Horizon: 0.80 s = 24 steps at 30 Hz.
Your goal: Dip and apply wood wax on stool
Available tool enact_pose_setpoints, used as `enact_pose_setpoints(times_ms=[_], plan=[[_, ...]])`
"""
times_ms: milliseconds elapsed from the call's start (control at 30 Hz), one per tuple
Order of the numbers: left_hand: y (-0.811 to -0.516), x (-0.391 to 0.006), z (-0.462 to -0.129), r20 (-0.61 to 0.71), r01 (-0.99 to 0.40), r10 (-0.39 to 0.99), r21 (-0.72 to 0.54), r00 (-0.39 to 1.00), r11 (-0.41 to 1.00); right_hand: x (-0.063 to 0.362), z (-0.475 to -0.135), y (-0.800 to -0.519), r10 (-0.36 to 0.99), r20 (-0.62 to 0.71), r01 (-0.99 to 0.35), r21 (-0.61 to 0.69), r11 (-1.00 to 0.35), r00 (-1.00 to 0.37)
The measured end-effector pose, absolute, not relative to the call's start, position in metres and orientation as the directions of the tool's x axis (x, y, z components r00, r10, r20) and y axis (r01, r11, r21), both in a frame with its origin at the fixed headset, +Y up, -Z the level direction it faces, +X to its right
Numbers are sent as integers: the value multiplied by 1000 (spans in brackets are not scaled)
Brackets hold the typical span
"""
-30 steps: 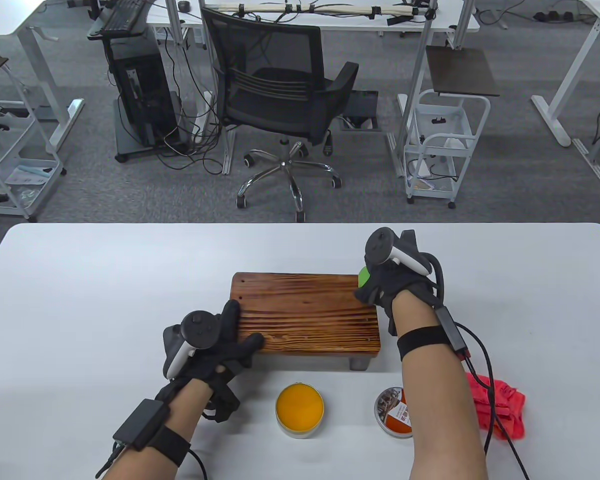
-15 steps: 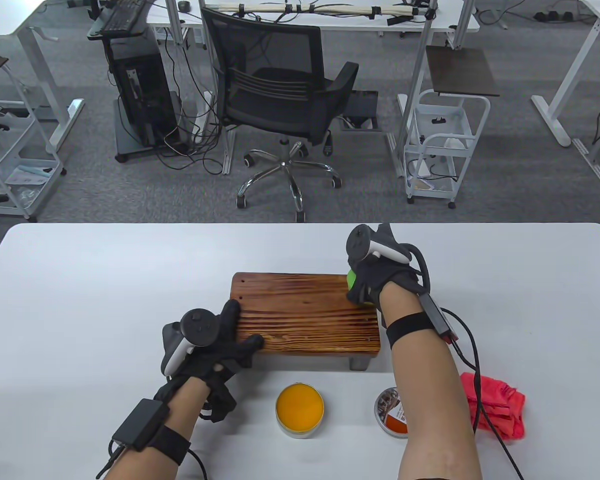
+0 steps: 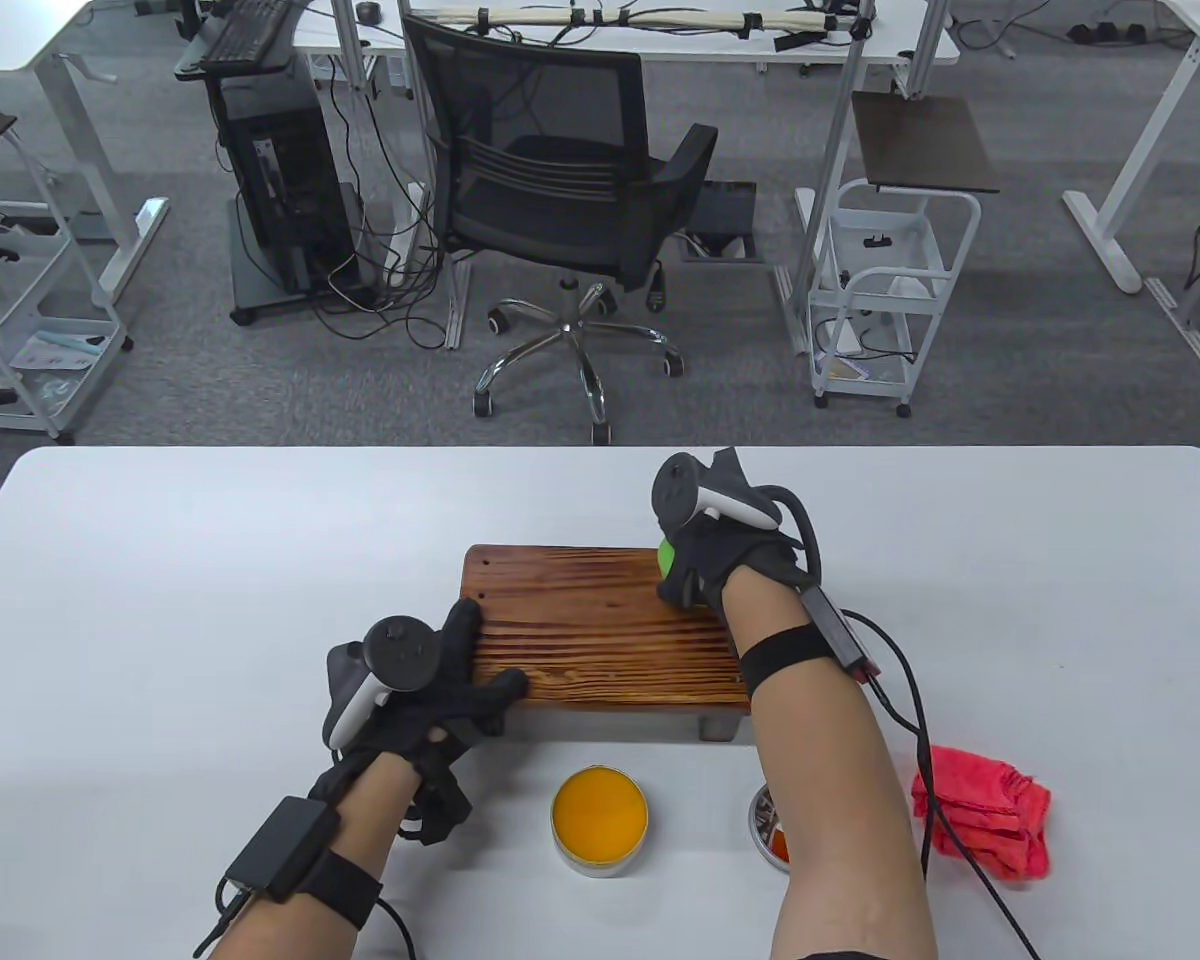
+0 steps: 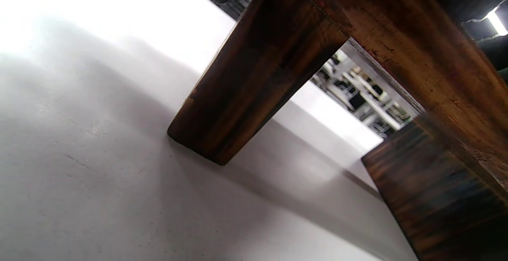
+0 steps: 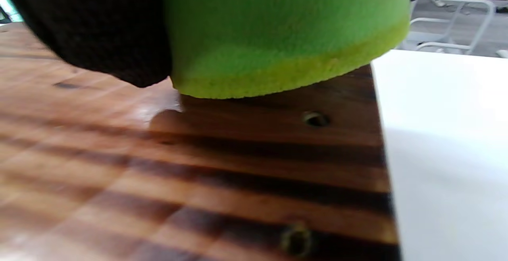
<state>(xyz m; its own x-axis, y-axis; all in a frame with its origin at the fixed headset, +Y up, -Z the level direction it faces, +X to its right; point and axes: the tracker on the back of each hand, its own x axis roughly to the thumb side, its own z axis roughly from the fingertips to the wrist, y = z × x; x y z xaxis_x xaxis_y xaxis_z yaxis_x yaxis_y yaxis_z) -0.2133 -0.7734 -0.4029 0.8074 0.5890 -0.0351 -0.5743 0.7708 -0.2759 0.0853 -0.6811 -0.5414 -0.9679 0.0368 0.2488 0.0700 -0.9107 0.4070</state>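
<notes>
Closest to the table's point(image 3: 160, 560) front edge, an open tin of orange wood wax point(image 3: 600, 818) is sitting beside its lid point(image 3: 768, 828), which is half hiding under the right forearm, with a crumpled red cloth point(image 3: 990, 812) lying off to the right. Just past those, the left hand point(image 3: 430, 690) is resting spread flat on the near left corner of the wooden stool point(image 3: 590, 625), not gripping anything. Further back, the right hand point(image 3: 705, 560) is clutching a green sponge applicator point(image 5: 285, 34) and pressing it onto the stool's far right part.

Bright, even overhead light; wrist views soft-focused, tabletop point(image 4: 59, 6) glaring.
</notes>
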Motion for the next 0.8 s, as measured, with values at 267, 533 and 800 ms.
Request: enact_pose_setpoints(times_ms=[267,533,800], plan=[[-773,-213,-403,-32,-573,590,-283,807,769,73,-547,-681,-4,207,87,396,-914,-978],[-773,-213,-404,-32,-575,593,-288,805,765,67,-548,-678,-10,206,101,434,-895,-978],[-773,-213,-404,-32,-578,596,-291,802,762,52,-542,-678,42,287,97,453,-886,-957]])
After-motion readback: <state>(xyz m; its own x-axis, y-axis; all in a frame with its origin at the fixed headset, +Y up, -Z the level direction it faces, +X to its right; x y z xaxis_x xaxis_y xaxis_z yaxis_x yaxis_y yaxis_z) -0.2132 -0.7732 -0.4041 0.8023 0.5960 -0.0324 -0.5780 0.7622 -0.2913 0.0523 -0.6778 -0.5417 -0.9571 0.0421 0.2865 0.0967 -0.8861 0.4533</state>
